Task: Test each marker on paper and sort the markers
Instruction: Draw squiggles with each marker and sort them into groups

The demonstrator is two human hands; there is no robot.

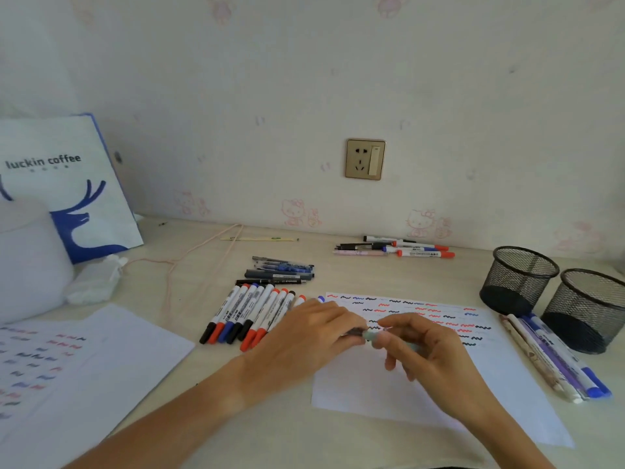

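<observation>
Both my hands meet over the test sheet (406,394). My left hand (304,333) pinches what looks like the cap end of a pale green pen (370,334); my right hand (426,346) grips its barrel, at about 3 o'clock from the left. Whether the cap is on or coming off, I cannot tell. Risk: a sudden pull could fling the tip across earlier squiggles. My left wrist sits just beside the marker row (250,313) at 9 o'clock and could scatter it.

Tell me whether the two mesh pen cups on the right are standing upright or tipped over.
Upright. Both mesh cups stand on their dark bases on the desk, open rims facing up. No pens show above their rims.
</observation>
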